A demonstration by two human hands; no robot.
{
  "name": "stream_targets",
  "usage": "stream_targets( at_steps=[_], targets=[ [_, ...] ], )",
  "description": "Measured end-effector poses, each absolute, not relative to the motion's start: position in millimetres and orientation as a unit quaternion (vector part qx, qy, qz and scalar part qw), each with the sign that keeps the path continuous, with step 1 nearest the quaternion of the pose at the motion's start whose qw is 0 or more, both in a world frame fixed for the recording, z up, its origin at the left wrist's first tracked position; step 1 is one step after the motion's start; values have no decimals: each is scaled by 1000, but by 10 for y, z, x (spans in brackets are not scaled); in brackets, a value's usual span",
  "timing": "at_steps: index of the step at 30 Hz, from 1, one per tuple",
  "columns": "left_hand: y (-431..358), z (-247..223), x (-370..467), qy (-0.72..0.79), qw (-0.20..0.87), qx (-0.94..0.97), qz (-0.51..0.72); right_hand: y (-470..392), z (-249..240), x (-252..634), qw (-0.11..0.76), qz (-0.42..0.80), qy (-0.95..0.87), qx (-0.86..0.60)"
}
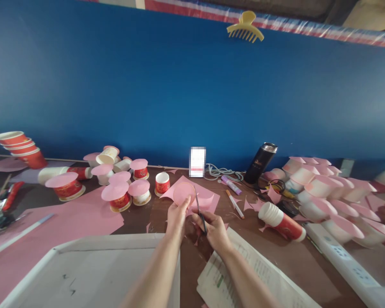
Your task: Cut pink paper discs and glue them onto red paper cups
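Note:
My left hand (179, 215) pinches a piece of pink paper (183, 192) that has a round outline on it. In my right hand (214, 229) is a pair of scissors (198, 208), its dark handles around my fingers and its blades upright at the right side of the round outline. Under the held piece lies a larger pink sheet (213, 197) on the brown table. Just beyond my left hand stands a small red and white paper cup (162, 184). My fingers partly hide the lower edge of the held paper.
Paper cups topped with pink discs (115, 194) stand at left; many pink-topped cups (324, 188) crowd the right. A black thermos (259, 164), stacked cups (282, 221), a marker (235, 204) and a power strip (343, 256) lie rightward. A white tray (93, 273) and printed papers (253, 273) are near me.

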State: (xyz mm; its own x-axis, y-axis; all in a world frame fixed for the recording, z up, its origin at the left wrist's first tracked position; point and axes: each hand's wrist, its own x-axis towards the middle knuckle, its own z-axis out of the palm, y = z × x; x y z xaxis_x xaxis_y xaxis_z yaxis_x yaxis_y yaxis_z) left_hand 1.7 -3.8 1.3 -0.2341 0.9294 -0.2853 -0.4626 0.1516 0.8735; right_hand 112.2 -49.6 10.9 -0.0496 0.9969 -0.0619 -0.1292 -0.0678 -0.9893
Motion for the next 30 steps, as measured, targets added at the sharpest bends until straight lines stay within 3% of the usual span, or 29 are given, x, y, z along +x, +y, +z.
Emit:
stream_targets(
  at_steps=[11,30],
  targets=[
    [-131,178,56,479,602,222,599,-501,136,1129,518,549,-467,-461],
    [-45,25,17,471,577,231,626,-523,194,1113,508,546,-467,-475]
  ],
)
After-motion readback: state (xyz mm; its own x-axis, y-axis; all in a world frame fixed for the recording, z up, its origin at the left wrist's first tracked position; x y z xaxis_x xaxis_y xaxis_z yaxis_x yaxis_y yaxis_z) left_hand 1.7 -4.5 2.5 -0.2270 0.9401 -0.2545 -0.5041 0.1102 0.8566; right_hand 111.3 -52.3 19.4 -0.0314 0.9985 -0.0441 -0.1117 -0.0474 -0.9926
